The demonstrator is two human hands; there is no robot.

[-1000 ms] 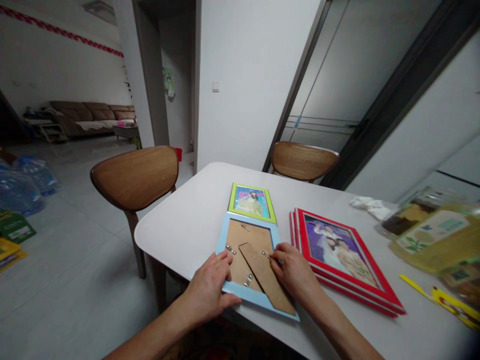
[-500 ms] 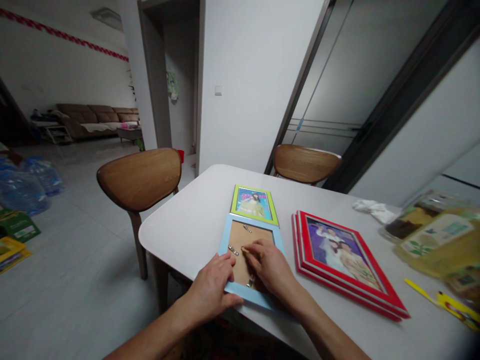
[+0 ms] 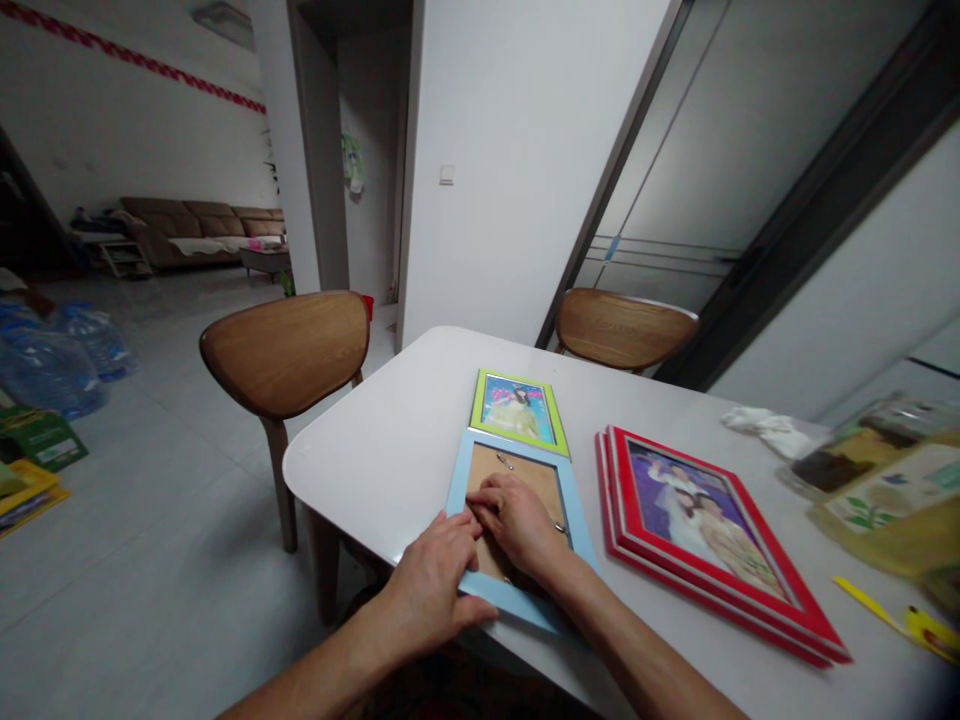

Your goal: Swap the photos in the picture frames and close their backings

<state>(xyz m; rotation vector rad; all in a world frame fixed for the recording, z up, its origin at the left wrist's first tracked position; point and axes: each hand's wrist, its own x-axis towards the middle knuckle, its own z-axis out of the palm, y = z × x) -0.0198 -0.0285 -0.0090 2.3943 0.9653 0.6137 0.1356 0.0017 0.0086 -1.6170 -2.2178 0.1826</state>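
Observation:
A light-blue picture frame (image 3: 517, 601) lies face down at the table's near edge, its brown backing board (image 3: 534, 482) showing. My left hand (image 3: 431, 565) grips the frame's near left side, thumb along the lower bar and fingers on the left bar. Bent over the board, my right hand (image 3: 517, 520) has its thumb and fingers pinched at the left edge, on a small metal clip that they mostly cover. Another metal clip (image 3: 505, 461) shows at the far edge, and one more at the right. Touching the frame's far side is a green picture frame (image 3: 561, 425) with a photo.
Two stacked red picture frames (image 3: 757, 590) lie right of the blue one on the white table (image 3: 360, 450). Farther right are crumpled tissue (image 3: 765, 428), a yellow bottle (image 3: 892, 500) and a yellow tool (image 3: 870, 605). Wooden chairs (image 3: 292, 350) stand at the left and far sides.
My right hand has moved left across the backing board from its middle to the clip at the left edge. My left hand keeps its hold. The view has shifted slightly.

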